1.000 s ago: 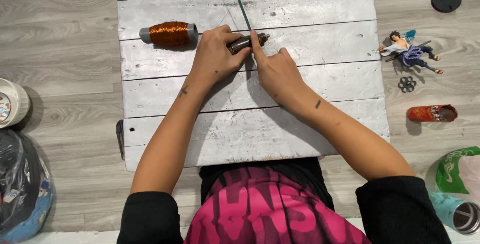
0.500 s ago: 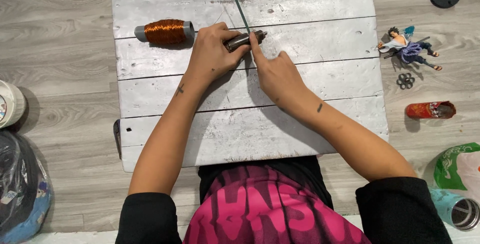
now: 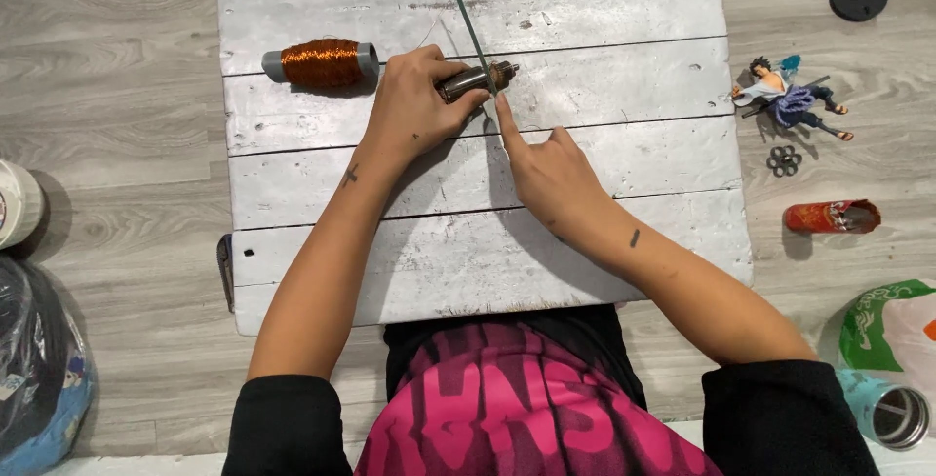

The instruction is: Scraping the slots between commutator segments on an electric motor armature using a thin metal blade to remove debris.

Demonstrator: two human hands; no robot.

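Hands: left [image 3: 414, 105] grips a metal cylinder [image 3: 476, 79], right [image 3: 546, 169] forefinger presses a thin strip [image 3: 472, 32]

Noted at right edge: green, white and orange plastic bag [image 3: 892, 330] on floor. Red cylindrical wrapper [image 3: 831, 217], open-ended, lay above it. Black plastic bag [image 3: 34, 364] sat at lower left. No screens or signs seen.

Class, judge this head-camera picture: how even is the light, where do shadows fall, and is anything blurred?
Head view: soft, even light, no glare on the white board; a faint shadow lies under the spool; both the left hand and right hand look sharp, with no motion blur.
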